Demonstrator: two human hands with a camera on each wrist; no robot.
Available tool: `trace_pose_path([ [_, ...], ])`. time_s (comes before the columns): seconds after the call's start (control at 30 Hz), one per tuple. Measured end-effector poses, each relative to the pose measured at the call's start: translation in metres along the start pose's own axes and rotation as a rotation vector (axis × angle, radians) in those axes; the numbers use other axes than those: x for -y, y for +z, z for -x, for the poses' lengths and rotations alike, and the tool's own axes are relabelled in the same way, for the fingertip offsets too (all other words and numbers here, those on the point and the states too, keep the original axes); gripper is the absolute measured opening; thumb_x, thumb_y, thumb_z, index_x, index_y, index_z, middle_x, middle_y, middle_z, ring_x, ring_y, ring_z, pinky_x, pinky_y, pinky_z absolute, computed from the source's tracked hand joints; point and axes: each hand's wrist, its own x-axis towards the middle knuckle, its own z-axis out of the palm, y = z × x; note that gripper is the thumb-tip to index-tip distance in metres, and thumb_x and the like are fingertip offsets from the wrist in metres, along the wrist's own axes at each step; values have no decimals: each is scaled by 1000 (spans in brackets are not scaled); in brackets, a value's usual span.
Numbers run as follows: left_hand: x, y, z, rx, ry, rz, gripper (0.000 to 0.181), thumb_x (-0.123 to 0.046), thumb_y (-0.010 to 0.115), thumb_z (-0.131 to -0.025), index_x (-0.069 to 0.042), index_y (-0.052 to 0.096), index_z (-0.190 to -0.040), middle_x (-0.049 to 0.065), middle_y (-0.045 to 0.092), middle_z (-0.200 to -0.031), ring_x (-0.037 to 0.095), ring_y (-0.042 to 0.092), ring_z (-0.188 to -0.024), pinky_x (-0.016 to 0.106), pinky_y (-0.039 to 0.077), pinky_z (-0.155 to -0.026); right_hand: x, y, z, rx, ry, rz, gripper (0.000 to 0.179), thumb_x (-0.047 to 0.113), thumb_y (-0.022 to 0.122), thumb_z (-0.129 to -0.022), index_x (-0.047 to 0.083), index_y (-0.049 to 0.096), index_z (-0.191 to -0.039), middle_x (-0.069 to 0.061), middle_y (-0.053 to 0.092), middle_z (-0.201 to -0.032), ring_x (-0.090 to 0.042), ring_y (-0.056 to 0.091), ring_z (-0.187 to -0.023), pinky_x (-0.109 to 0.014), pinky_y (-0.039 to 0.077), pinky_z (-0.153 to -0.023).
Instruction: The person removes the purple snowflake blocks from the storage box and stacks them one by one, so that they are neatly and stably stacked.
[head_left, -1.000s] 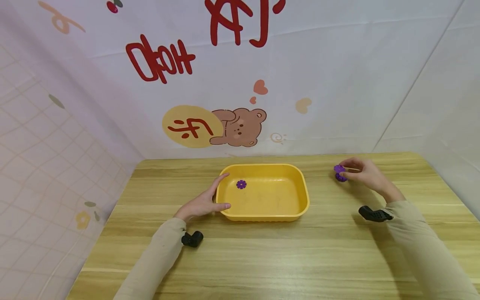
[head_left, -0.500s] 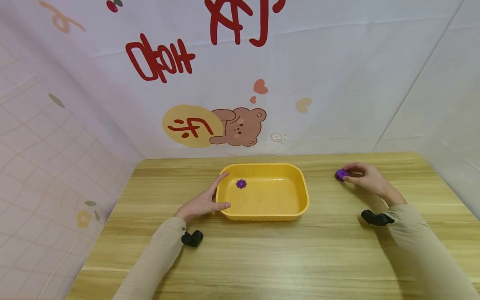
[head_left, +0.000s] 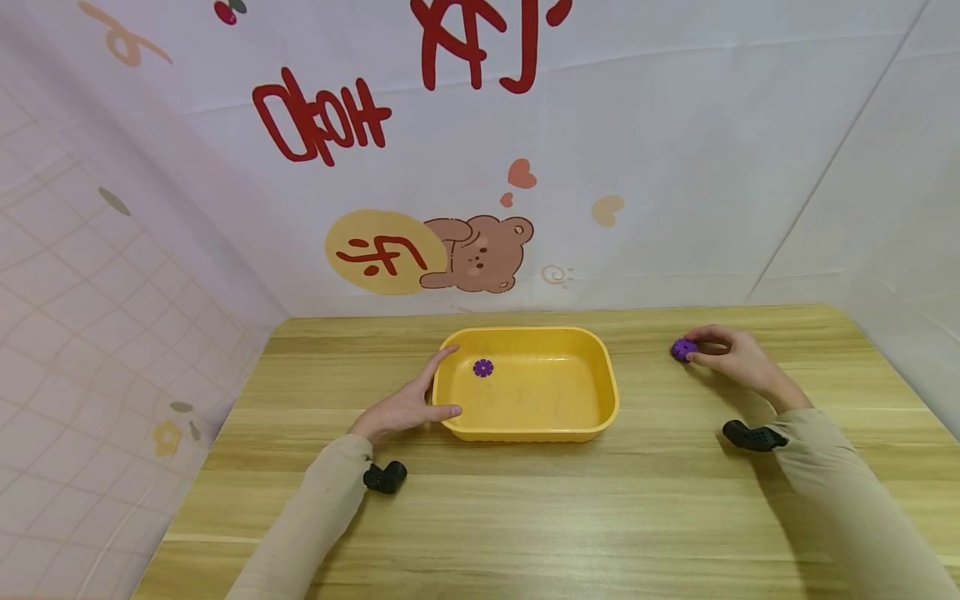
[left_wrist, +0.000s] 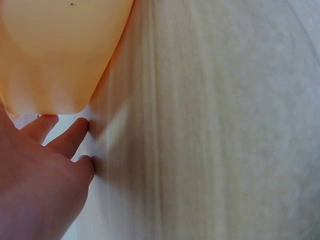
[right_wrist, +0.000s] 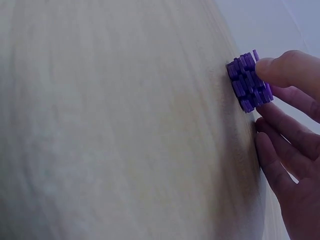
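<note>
A yellow plastic tray stands on the wooden table, with one purple snowflake disc lying inside toward its left. My left hand holds the tray's left end, thumb and index fingertip over the rim. In the left wrist view the other fingers of the left hand reach under the tray's outer wall. To the right of the tray, my right hand pinches a purple snowflake disc at the top of a small stack of such discs. The stack sits on the table; its lower discs are mostly hidden from above.
The wooden table ends at the back against a white wall cloth printed with red characters and a bear. Black wrist cameras are strapped over both beige sleeves.
My right hand has lowered slightly, bringing its purple disc from above the others down onto the stack, then stayed still. The left hand and tray have not moved.
</note>
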Motion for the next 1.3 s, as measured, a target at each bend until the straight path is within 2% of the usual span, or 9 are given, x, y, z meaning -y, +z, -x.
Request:
trace_pose_path([
  [0.2, 1, 0, 0, -8, -8, -13, 97, -25, 77, -85, -52, 10, -149, 3, -3, -160, 25, 21, -140, 45, 16, -114, 1, 1, 1, 12, -6, -8, 37, 0, 68, -89, -17, 55, -119, -27, 60, -116, 1, 60, -97, -15, 50, -78],
  [0.33, 1, 1, 0, -2, -5, -19, 96, -26, 77, -85, -53, 10, -149, 3, -3, -160, 25, 19, -141, 45, 15, -115, 0, 1, 4, 13, -15, -21, 40, -1, 67, -89, -19, 52, -121, -25, 60, -118, 1, 60, -99, -14, 50, -79],
  [0.6, 0, 1, 1, -2, -5, -16, 95, -24, 76, -86, -54, 10, -148, 2, -3, -160, 25, 19, -141, 46, 15, -115, 1, 1, 5, -52, -40, -11, 37, -1, 66, -90, -15, 54, -122, -1, 65, -114, 2, 60, -98, -11, 48, -80],
  [0.7, 0, 1, 1, -4, -8, -19, 96, -23, 76, -86, -53, 10, -148, 2, -2, -160, 25, 20, -141, 46, 15, -114, 8, 1, 4, -94, -38, -2, 35, 1, 65, -91, -13, 55, -122, 11, 63, -112, 2, 59, -97, -11, 48, -79],
  [0.8, 0, 0, 2, -3, -4, -24, 96, -23, 76, -86, -51, 9, -149, 3, -2, -161, 26, 21, -141, 47, 16, -114, 20, 2, 0, -122, -55, 6, 34, 0, 65, -91, -12, 56, -122, 14, 62, -112, -2, 60, -98, -12, 48, -79],
  [0.87, -1, 0, 2, -3, -1, -28, 96, -23, 75, -86, -50, 9, -150, 4, -3, -161, 27, 21, -140, 48, 15, -114, 30, 3, -4, -138, -61, 16, 33, 1, 66, -90, -9, 59, -121, 12, 63, -113, -6, 60, -100, -12, 48, -80],
  [1.03, 1, 0, 0, -6, -2, -31, 96, -22, 75, -86, -50, 9, -150, 5, -3, -160, 27, 22, -140, 46, 16, -114, 58, 10, -9, -123, -74, 58, 32, 3, 67, -90, -2, 62, -121, -10, 61, -121, -5, 59, -100, -13, 48, -79],
  [1.17, 0, 0, 0, -6, 1, -35, 96, -24, 76, -86, -49, 9, -150, 5, -3, -160, 27, 18, -142, 47, 14, -115, 83, 18, -12, -81, -149, 55, 30, -4, 64, -90, -8, 61, -119, -23, 58, -121, -2, 57, -100, -15, 47, -82],
  [1.3, -1, -1, 1, -8, -13, -29, 97, -27, 77, -84, -52, 9, -149, 4, -2, -160, 26, 19, -141, 46, 16, -114, 100, 24, -16, -40, -238, 61, 27, -9, 63, -88, -9, 62, -115, -27, 57, -118, -2, 56, -101, -19, 48, -85],
])
